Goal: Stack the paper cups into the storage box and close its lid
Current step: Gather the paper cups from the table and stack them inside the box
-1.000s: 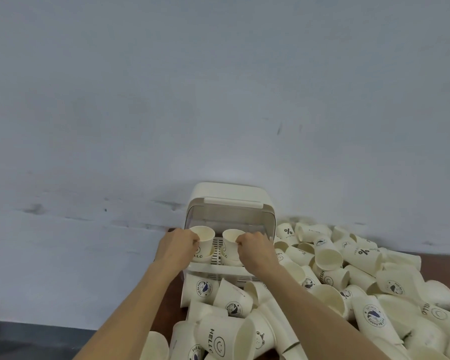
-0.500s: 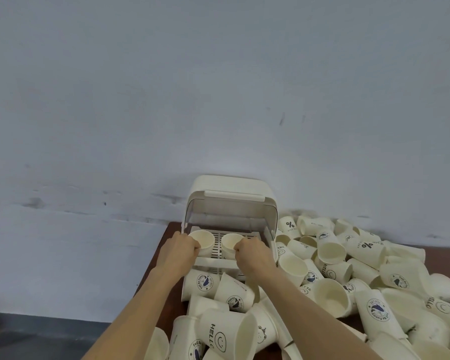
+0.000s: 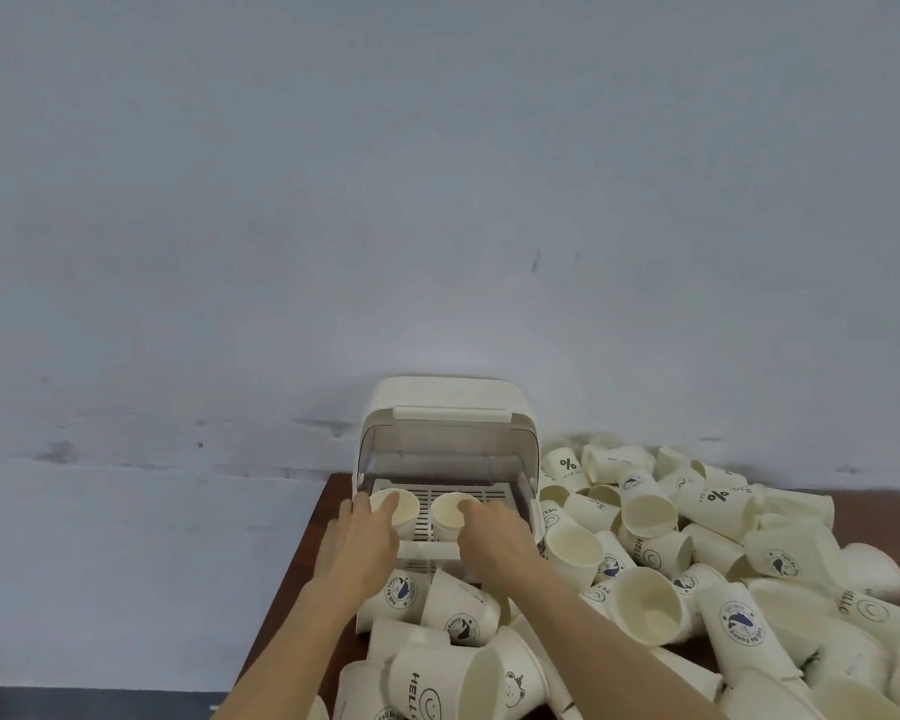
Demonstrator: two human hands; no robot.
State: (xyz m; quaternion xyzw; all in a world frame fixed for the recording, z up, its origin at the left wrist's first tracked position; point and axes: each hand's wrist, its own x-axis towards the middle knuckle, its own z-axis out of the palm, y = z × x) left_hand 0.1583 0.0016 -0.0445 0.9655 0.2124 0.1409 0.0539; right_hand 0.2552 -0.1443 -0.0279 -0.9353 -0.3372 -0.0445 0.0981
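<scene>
Head view: left hand (image 3: 360, 537) and right hand (image 3: 494, 532) each grip a cup (image 3: 395, 507) upright on the storage box (image 3: 445, 433) rack, worktop's left edge. Placing step; next release, fetch loose cups (image 3: 645, 517).

We read "HELLO" in dark upright letters beside a smiley face on the paper cup (image 3: 440, 685) lying at the bottom centre of the frame, and part of the same word on another cup (image 3: 871, 610) at the lower right. A large "%" sign stands on a cup (image 3: 567, 466) at centre right just beside the storage box, and again on a cup (image 3: 715, 498) further right. The round blue badges on several cups carry ring lettering too small for us to read with certainty.
</scene>
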